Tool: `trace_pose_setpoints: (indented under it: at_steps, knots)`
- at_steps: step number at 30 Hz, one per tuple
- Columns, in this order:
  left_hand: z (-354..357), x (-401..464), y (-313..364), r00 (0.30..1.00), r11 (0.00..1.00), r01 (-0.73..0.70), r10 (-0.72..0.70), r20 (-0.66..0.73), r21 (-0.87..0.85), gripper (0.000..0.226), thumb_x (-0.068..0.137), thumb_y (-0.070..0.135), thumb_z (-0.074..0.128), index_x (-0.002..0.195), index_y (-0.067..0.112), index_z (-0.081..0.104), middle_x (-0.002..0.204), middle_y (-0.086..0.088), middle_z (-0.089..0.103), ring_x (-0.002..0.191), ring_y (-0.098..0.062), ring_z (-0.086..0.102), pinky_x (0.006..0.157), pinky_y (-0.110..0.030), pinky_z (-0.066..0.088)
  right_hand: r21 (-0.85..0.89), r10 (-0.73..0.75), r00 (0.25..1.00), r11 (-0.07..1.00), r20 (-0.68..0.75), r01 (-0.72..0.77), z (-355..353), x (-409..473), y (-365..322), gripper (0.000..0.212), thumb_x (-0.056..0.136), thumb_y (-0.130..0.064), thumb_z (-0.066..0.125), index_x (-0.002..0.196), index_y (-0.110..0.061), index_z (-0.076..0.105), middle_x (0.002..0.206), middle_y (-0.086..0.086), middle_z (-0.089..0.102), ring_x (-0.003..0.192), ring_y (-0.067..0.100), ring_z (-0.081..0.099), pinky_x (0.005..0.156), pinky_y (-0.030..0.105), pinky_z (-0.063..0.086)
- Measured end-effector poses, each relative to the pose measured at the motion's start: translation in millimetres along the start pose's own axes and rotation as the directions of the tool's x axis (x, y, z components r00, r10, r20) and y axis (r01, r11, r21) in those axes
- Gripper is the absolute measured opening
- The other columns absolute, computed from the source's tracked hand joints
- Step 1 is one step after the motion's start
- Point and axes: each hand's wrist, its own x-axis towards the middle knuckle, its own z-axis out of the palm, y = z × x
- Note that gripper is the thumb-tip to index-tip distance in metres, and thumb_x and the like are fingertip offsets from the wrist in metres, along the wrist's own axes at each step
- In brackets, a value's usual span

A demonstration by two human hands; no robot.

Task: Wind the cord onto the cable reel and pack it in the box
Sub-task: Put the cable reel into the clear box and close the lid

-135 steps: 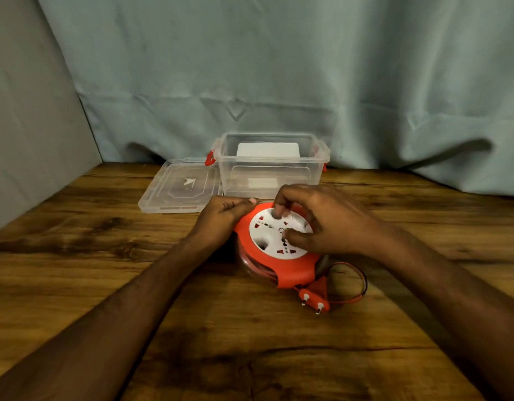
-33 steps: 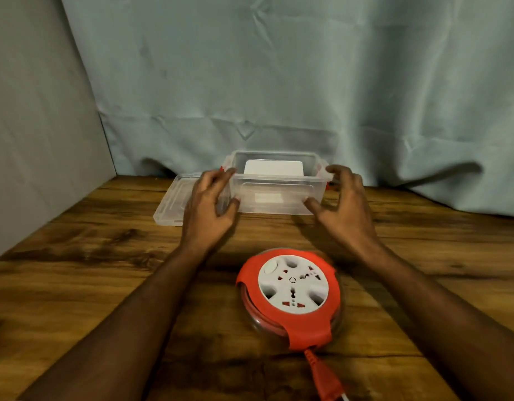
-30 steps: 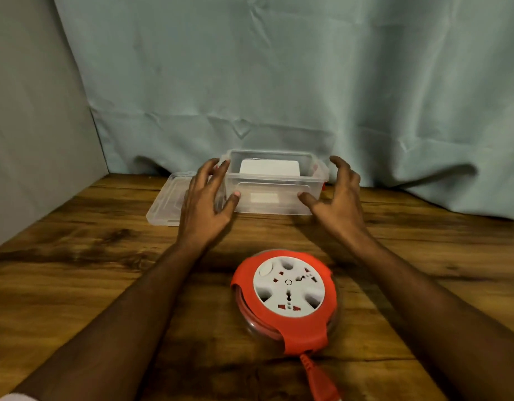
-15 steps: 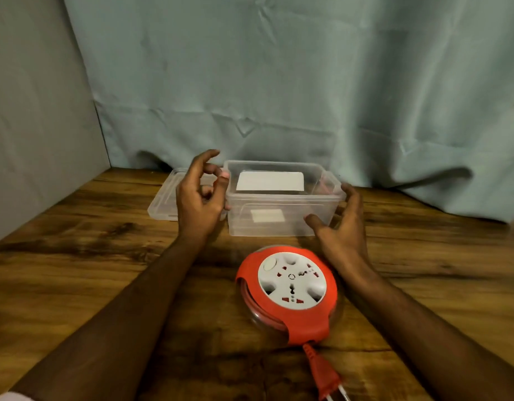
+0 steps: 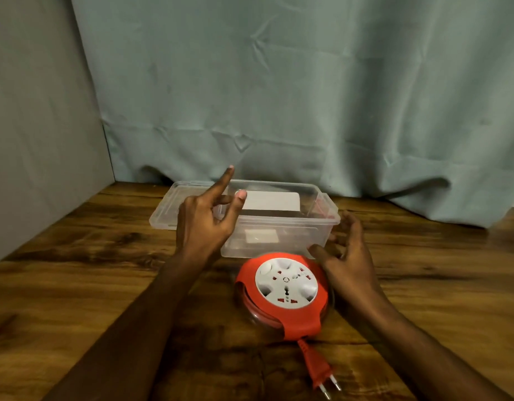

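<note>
1. Nearest the camera, the plug (image 5: 319,371) lies on the table (image 5: 76,285), prongs toward the viewer, on a short stub of cord out of the reel (image 5: 284,293). The winding looks done.
2. The reel sits flat, socket face up, between the forearms, just in front of the box (image 5: 278,241).
3. The right hand (image 5: 349,256) is nearer, just beside the reel's right edge, fingers relaxed and spread, holding nothing.
4. The left hand (image 5: 205,224) is raised by the box's left end, forefinger straight, also empty.
5. Likely next move: grasp the reel and lift it forward over the box's near wall.
6. Inside the box lies a white item (image 5: 270,201); the lid (image 5: 170,209) rests to its left.
7. Behind, a curtain (image 5: 278,96) hangs to the tabletop.
</note>
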Motion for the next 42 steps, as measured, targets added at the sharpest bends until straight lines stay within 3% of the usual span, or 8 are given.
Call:
trace_pose_setpoints:
  at_steps: [3,9,13,20,24,28,32,42]
  knots:
    - [-1.8,1.4,-5.2,0.998,0.996,-0.032,0.037,-0.054,0.084,0.061,0.099,0.062,0.051,0.149,0.029,0.058,0.089,-0.007,0.082,0.071,-0.022,0.070,0.068,-0.031,0.050,-0.061,0.100,0.993,0.994,0.065,-0.096,-4.6,-4.4,-3.2,0.105,0.083,-0.028,0.087,0.161,-0.042,0.019,0.131,-0.009,0.069,0.111,0.016,0.071,0.092,0.047,0.063]
    - [6.5,9.2,-21.2,0.960,0.951,0.268,-0.249,-0.131,0.157,0.041,0.099,0.042,0.062,0.139,0.031,0.066,0.124,0.001,0.075,0.096,-0.019,0.070,0.082,-0.039,0.057,-0.654,0.203,0.878,0.741,0.433,0.152,-26.2,-23.4,-35.3,0.100,0.063,-0.094,0.063,0.148,-0.045,0.044,0.130,-0.025,0.068,0.108,0.002,0.069,0.085,0.027,0.059]
    - [16.5,10.6,-31.3,0.844,0.826,0.537,-0.528,0.098,-0.172,0.050,0.101,0.027,0.060,0.151,0.029,0.053,0.156,0.000,0.054,0.133,-0.020,0.056,0.110,-0.043,0.049,-0.623,0.262,0.856,0.778,0.445,0.086,-24.1,-20.3,-39.2,0.083,0.068,-0.079,0.077,0.136,-0.039,0.053,0.127,-0.018,0.070,0.112,0.008,0.070,0.093,0.035,0.061]
    - [18.9,8.7,-27.2,0.802,0.736,0.593,-0.577,0.156,-0.328,0.041,0.106,0.025,0.053,0.146,0.019,0.059,0.148,-0.002,0.062,0.131,-0.017,0.056,0.116,-0.040,0.044,-0.335,0.358,0.763,0.921,0.538,-0.196,-22.1,-5.4,-43.9,0.057,0.064,-0.030,0.099,0.114,-0.016,0.075,0.096,-0.002,0.084,0.085,0.014,0.081,0.067,0.026,0.064]
    - [20.2,8.1,-30.7,0.798,0.712,0.594,-0.581,0.161,-0.374,0.040,0.104,0.023,0.054,0.144,0.018,0.062,0.145,-0.001,0.064,0.133,-0.020,0.058,0.117,-0.043,0.045,-0.167,0.329,0.795,0.944,0.510,-0.284,-13.7,-7.7,-50.4,0.066,0.067,-0.008,0.096,0.126,-0.012,0.067,0.106,0.009,0.082,0.095,0.027,0.081,0.083,0.045,0.067]
    - [23.3,7.1,-33.9,0.788,0.692,0.605,-0.593,0.167,-0.394,0.039,0.105,0.024,0.053,0.143,0.021,0.062,0.146,-0.003,0.062,0.133,-0.024,0.057,0.116,-0.050,0.045,-0.162,0.130,0.860,0.985,0.493,-0.056,-22.2,-2.3,-85.4,0.058,0.072,-0.014,0.094,0.125,-0.019,0.073,0.119,0.004,0.078,0.113,0.023,0.074,0.099,0.050,0.060]
    - [25.7,6.1,-33.5,0.772,0.659,0.622,-0.605,0.192,-0.423,0.042,0.104,0.033,0.049,0.144,0.029,0.060,0.148,-0.001,0.060,0.132,-0.026,0.059,0.111,-0.053,0.050,-0.220,-0.167,0.922,0.942,0.350,0.254,-45.0,17.0,-151.2,0.055,0.066,-0.019,0.094,0.118,-0.027,0.075,0.110,-0.008,0.078,0.091,0.004,0.073,0.087,0.021,0.060]
    - [24.4,6.7,-27.3,0.756,0.645,0.643,-0.622,0.205,-0.414,0.044,0.099,0.042,0.047,0.140,0.037,0.062,0.133,0.012,0.059,0.129,-0.020,0.057,0.116,-0.051,0.046,-0.471,-0.479,0.805,0.653,0.350,0.593,-9.1,87.1,-216.5,0.059,0.083,-0.015,0.089,0.138,-0.023,0.069,0.131,-0.004,0.071,0.112,0.010,0.064,0.100,0.033,0.054]
